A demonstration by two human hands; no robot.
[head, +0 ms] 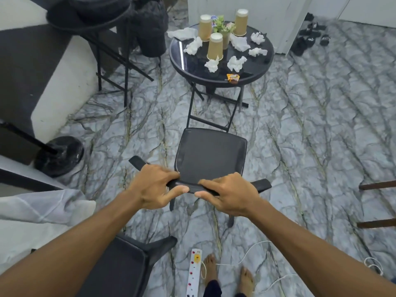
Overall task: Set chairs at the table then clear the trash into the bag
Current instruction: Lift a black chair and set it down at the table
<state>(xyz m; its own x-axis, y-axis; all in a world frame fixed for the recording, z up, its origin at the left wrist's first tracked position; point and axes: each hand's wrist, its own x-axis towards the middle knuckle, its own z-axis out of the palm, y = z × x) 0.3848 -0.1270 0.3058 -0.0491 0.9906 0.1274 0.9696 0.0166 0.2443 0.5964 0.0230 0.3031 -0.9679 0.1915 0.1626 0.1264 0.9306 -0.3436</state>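
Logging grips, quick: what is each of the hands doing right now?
Left hand: closed, holding the chair by its back.
Right hand: closed, holding the same chair back.

I can read nothing from here: the print on the orange wrapper (233, 78) and the power strip (194, 273) is too blurred.

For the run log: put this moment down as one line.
stage: setting chair | left hand: grips backrest | right hand: grips backrest | chair: facing table, not yet at it | table: paper cups, crumpled tissues, wrapper uncleared
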